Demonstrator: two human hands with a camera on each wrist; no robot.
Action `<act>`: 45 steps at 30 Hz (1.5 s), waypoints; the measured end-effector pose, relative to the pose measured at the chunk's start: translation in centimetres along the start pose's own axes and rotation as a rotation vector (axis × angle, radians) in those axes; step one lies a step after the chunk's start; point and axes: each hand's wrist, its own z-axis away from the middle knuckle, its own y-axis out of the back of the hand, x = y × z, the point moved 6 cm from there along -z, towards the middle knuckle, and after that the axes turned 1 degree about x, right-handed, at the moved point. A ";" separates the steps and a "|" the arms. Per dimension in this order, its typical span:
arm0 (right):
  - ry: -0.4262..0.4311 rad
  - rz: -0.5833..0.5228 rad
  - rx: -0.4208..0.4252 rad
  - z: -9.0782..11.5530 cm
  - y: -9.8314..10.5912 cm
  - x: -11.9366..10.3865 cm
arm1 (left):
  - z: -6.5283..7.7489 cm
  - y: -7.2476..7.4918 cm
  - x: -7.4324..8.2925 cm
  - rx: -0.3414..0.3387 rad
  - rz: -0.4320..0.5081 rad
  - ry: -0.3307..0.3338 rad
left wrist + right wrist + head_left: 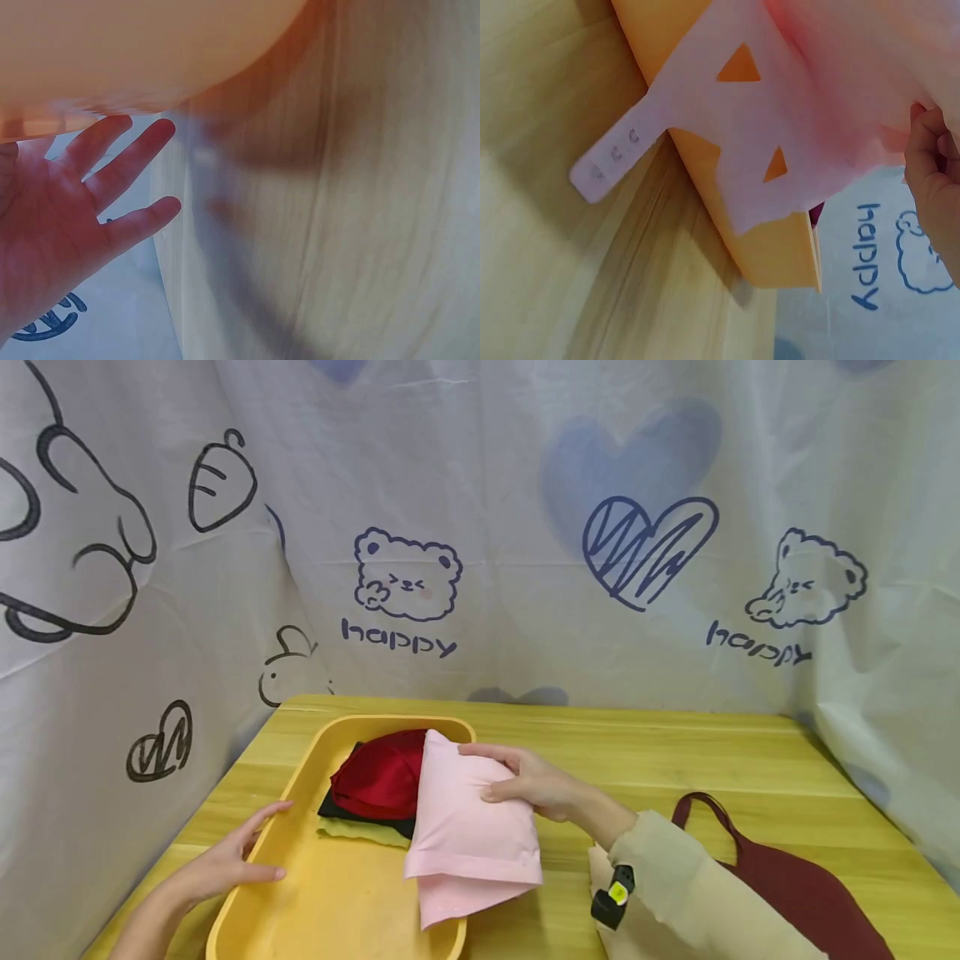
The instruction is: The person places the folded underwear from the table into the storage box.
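A pink bra (pixel 476 827) is pinched between the thumb and fingers of my right hand (pixel 551 789), over the right rim of the yellow tray (pixel 322 918). The right wrist view shows a strap with metal hooks (pixel 615 154) hanging from the bra (pixel 697 112). Beside the bra, inside the tray, a shiny red folded garment (pixel 378 777) lies on black cloth (pixel 360 810) and yellow-green cloth (pixel 363 832). My left hand (pixel 225 864) rests at the tray's left rim. Its fingers are spread and fairly straight against the tray's side in the left wrist view.
To the right, a dark red strapped garment (pixel 802 885) lies on the wooden table (pixel 637 743). Beige cloth (pixel 600 868) is partly hidden by my right sleeve (pixel 697 885). A white curtain (pixel 510 468) with drawings hangs behind and at both sides.
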 end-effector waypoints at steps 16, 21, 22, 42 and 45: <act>-0.026 -0.033 -0.090 -3.0 -4.1 0.4 | 0.2 0.0 0.1 0.003 -0.005 0.018; -0.080 -0.036 -0.083 -3.7 -5.2 1.3 | 0.2 0.0 0.2 0.002 -0.001 0.023; -0.094 -0.039 -0.082 -3.8 -5.4 1.5 | 0.2 0.0 0.2 0.003 0.001 0.025; -0.068 0.039 -0.093 -5.4 -8.3 4.3 | 0.2 0.0 0.3 0.030 -0.024 -0.006; -0.064 0.065 -0.093 -5.3 -8.4 4.6 | 0.2 0.1 0.2 0.031 -0.028 -0.014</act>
